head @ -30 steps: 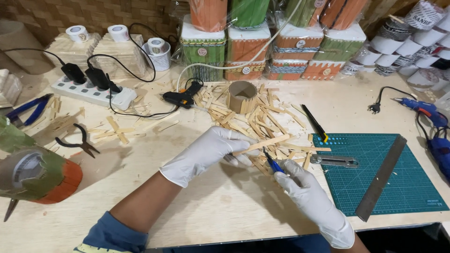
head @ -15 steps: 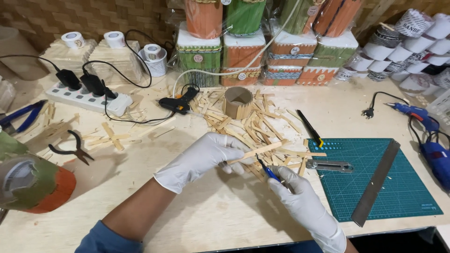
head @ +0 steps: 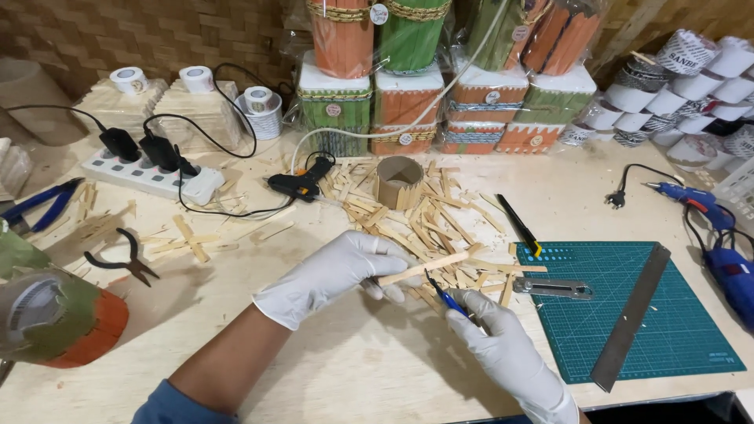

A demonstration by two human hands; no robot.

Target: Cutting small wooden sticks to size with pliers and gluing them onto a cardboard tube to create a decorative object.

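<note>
The left hand, gloved, is pinching one wooden stick and holding it level just above the stick pile on the table. The right hand, also gloved, is gripping blue cutters with the tip pointing up at the stick's underside. This looks like the trimming step, with the cut not yet made. The next move is likely calling for the blades to be seating squarely across the stick while the left hand is keeping it steady
</note>
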